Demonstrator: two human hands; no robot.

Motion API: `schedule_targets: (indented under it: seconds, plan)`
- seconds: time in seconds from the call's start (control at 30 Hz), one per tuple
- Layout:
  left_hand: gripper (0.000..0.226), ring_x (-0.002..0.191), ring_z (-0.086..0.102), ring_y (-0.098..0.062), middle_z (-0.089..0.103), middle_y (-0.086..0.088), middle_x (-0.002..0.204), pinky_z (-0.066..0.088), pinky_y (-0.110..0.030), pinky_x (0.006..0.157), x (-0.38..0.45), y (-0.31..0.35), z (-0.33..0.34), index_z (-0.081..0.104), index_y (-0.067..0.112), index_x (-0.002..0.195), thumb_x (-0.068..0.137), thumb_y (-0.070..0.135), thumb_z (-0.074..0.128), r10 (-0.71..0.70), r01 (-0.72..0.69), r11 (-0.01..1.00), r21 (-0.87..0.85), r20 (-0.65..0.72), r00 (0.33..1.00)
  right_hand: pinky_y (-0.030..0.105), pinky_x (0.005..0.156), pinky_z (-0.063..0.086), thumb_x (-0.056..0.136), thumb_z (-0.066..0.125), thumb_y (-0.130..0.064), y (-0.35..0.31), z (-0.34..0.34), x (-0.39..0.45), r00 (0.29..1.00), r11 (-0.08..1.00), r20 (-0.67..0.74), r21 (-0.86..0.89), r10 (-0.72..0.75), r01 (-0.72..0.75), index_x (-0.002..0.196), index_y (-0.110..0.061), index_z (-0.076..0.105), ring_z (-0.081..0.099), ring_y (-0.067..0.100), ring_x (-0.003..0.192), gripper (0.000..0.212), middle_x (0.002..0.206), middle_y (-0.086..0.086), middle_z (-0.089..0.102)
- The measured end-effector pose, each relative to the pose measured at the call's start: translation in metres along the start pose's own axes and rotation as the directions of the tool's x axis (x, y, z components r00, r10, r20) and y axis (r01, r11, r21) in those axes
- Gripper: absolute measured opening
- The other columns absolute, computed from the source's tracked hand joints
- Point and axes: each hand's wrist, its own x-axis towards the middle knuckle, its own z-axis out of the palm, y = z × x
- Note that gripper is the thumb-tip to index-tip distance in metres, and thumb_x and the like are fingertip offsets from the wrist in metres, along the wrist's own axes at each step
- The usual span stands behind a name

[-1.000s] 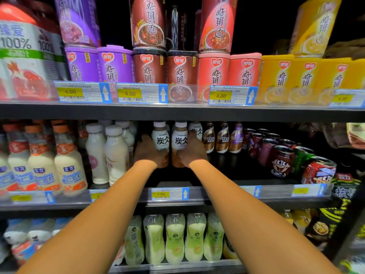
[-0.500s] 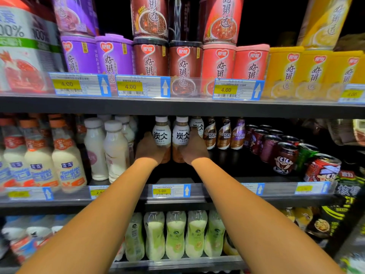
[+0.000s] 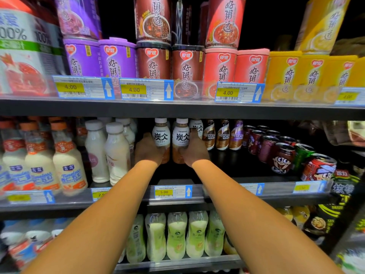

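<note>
While upright, two white-labelled, brown-bodied bottles [image 3: 161, 138].

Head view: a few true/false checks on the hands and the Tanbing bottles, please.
1. The left hand grips the left Tanbing bottle. True.
2. The right hand grips a Nescafe bottle. False: it grips the right Tanbing bottle; the Nescafe bottles stand further right.
3. Both gripped bottles are on the top shelf. False: they are on the middle shelf, below the porridge cups.
4. The price tag under the hands reads 5.00. True.
</note>
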Motion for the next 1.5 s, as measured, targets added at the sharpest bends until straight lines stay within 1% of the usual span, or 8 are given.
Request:
schedule_targets:
  seconds: [0.6, 0.77, 0.87, 0.93, 1.0, 1.1, 1.2, 1.5]
  plan:
    - [0.075, 0.119, 0.064, -0.042, 0.064, -0.02, 0.131, 0.054, -0.045, 0.094, 0.002, 0.002, 0.006, 0.05, 0.006, 0.129, 0.076, 0.046, 0.086, -0.024, 0.023, 1.0, 0.021, 0.039, 0.999, 0.035, 0.1, 0.053, 0.086, 0.082, -0.028, -0.007, -0.009, -0.005, 0.998, 0.998, 0.003, -0.03, 0.063, -0.063, 0.144, -0.014, 0.041, 0.066, 0.031, 0.124, 0.072, 0.134, 0.013, 0.068]
    - [0.076, 0.124, 0.059, -0.047, 0.059, -0.025, 0.137, 0.051, -0.05, 0.101, -0.009, 0.019, -0.002, 0.048, 0.004, 0.135, 0.086, 0.056, 0.071, -0.068, 0.067, 0.994, 0.083, 0.014, 0.998, 0.043, 0.1, 0.054, 0.093, 0.076, -0.04, -0.015, -0.044, -0.031, 0.998, 0.985, 0.024, -0.162, 0.066, -0.061, 0.15, -0.011, 0.04, 0.06, 0.038, 0.129, 0.074, 0.143, 0.018, 0.06]
    - [0.076, 0.118, 0.059, -0.048, 0.063, -0.026, 0.13, 0.049, -0.049, 0.098, -0.04, 0.028, -0.007, 0.057, 0.005, 0.129, 0.088, 0.068, 0.048, -0.044, 0.044, 0.986, 0.162, -0.003, 0.999, 0.044, 0.087, 0.056, 0.101, 0.062, -0.04, -0.006, -0.078, -0.061, 0.993, 0.943, 0.099, -0.333, 0.065, -0.029, 0.114, -0.008, 0.063, 0.064, 0.039, 0.107, 0.035, 0.112, 0.016, 0.067]
    - [0.066, 0.107, 0.061, -0.05, 0.066, -0.033, 0.116, 0.049, -0.047, 0.087, -0.074, 0.043, -0.008, 0.064, -0.001, 0.113, 0.094, 0.06, 0.047, 0.061, -0.058, 0.976, 0.211, -0.007, 0.998, 0.044, 0.077, 0.052, 0.102, 0.057, -0.051, 0.005, -0.105, -0.085, 0.997, 0.905, 0.066, -0.424, 0.03, 0.001, 0.091, -0.012, 0.056, 0.06, 0.034, 0.095, 0.04, 0.093, 0.009, 0.062]
    - [0.053, 0.1, 0.061, -0.049, 0.065, -0.03, 0.106, 0.05, -0.05, 0.082, -0.109, 0.059, -0.004, 0.065, 0.001, 0.109, 0.1, 0.051, 0.053, 0.32, -0.296, 0.921, 0.253, -0.059, 0.945, 0.048, 0.088, 0.052, 0.101, 0.054, -0.059, 0.021, -0.132, -0.109, 0.998, 0.859, 0.01, -0.509, -0.064, 0.061, 0.121, -0.014, 0.056, 0.055, 0.033, 0.112, 0.049, 0.118, 0.01, 0.061]
    - [0.057, 0.127, 0.056, -0.038, 0.063, -0.016, 0.132, 0.049, -0.051, 0.101, -0.16, 0.087, 0.014, 0.062, 0.01, 0.137, 0.101, 0.052, 0.048, 0.616, -0.604, 0.761, 0.238, 0.03, 0.787, 0.047, 0.111, 0.046, 0.102, 0.05, -0.06, 0.051, -0.178, -0.147, 0.989, 0.831, -0.05, -0.548, -0.141, 0.091, 0.156, -0.021, 0.04, 0.045, 0.029, 0.141, 0.068, 0.155, 0.005, 0.047]
    - [0.066, 0.149, 0.04, -0.029, 0.052, -0.009, 0.155, 0.038, -0.05, 0.119, -0.207, 0.113, 0.051, 0.053, 0.016, 0.152, 0.101, 0.057, 0.043, 0.686, -0.703, 0.694, 0.154, 0.153, 0.711, 0.045, 0.125, 0.032, 0.103, 0.046, -0.062, 0.09, -0.229, -0.19, 0.988, 0.809, -0.084, -0.586, -0.127, 0.055, 0.161, -0.026, 0.036, 0.032, 0.025, 0.154, 0.07, 0.168, 0.001, 0.036]
    - [0.076, 0.158, 0.023, -0.025, 0.029, -0.001, 0.17, 0.028, -0.055, 0.124, -0.374, 0.209, 0.212, 0.031, 0.033, 0.163, 0.099, 0.073, 0.028, 0.74, -0.823, 0.566, -0.046, 0.468, 0.483, 0.054, 0.125, 0.025, 0.102, 0.037, -0.066, 0.226, -0.393, -0.349, 0.97, 0.647, -0.224, -0.726, 0.096, -0.232, 0.163, -0.029, 0.033, 0.027, 0.031, 0.155, 0.072, 0.171, 0.004, 0.03]
